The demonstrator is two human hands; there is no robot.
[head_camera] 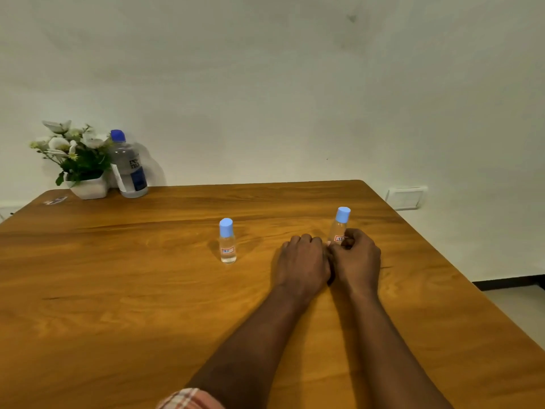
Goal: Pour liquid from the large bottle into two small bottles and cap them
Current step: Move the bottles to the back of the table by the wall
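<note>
Two small clear bottles with light blue caps are on the wooden table [118, 276]. One small bottle [227, 242] stands upright and alone near the middle. The other small bottle [339, 225] leans slightly right, and my right hand [355, 259] grips its lower part. My left hand [302, 261] lies beside the right hand with curled fingers; I cannot tell whether it touches the bottle. The large bottle [129, 166] with a dark blue cap stands at the far left against the wall, well away from both hands.
A white pot of white flowers [79, 163] stands just left of the large bottle. A small card [55, 200] lies at the far left table corner. The table's right edge runs diagonally near my right arm, with floor beyond. A wall plate [406, 197] sits at right.
</note>
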